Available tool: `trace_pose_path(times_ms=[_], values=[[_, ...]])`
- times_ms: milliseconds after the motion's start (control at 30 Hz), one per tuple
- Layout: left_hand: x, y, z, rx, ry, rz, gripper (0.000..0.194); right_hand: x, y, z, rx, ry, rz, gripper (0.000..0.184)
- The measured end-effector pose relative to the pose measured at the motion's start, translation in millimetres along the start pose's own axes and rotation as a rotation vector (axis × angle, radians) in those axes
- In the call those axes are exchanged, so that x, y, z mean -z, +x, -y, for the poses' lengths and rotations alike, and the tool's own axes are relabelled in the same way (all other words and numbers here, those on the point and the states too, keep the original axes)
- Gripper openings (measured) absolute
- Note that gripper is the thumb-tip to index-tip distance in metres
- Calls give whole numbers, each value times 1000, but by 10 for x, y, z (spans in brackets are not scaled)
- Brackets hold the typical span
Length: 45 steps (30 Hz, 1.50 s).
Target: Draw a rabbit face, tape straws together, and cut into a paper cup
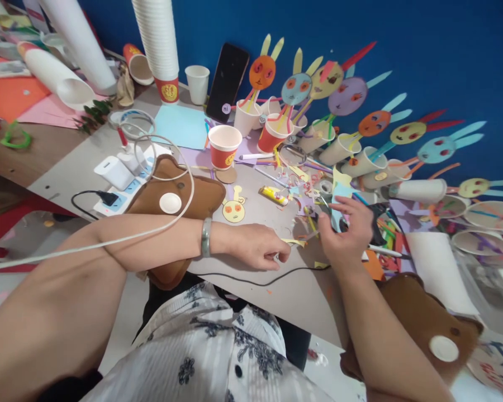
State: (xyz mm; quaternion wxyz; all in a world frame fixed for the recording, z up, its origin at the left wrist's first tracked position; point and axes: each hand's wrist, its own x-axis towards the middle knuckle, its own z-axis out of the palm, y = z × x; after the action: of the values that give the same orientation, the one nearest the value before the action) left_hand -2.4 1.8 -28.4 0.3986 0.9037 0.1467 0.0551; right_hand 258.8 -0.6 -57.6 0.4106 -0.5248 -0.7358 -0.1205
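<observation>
Left hand (pixel 255 245) curls knuckles-up over the bench (pixel 293 301), fingers bent together; whether they pinch anything, I cannot tell. Right hand (pixel 347 226), at its three o'clock, is half curled, thumb apart from the bent fingers, its grip unclear. Around the left hand lie a brown cushion (pixel 205 195) at ten o'clock, a black phone (pixel 227 78) at twelve and a red-and-white cup (pixel 224 153) at eleven. Light blue paper (pixel 342 191) shows at the right hand's eleven. Nearer the left hand: a paper rabbit face (pixel 233 211) at eleven, a yellow strip (pixel 294 242) at three.
</observation>
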Motion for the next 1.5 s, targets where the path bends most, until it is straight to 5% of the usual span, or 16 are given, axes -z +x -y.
trace_pose_path(times_ms=[267,467,800,1233,1500], values=[[-3,-7,6,-66,207,46,17,-267,266,320,74,-197,550,32],[-16,-9,21,-89,213,33,20,-611,626,472,61,-355,812,29],[-14,-5,49,-133,234,-17,18,-843,632,777,66,-126,748,32],[-18,-13,27,-95,253,-50,15,-267,402,-2,-88,-393,625,30],[-47,-16,61,-165,274,-106,12,-156,452,-60,-312,-497,717,23]])
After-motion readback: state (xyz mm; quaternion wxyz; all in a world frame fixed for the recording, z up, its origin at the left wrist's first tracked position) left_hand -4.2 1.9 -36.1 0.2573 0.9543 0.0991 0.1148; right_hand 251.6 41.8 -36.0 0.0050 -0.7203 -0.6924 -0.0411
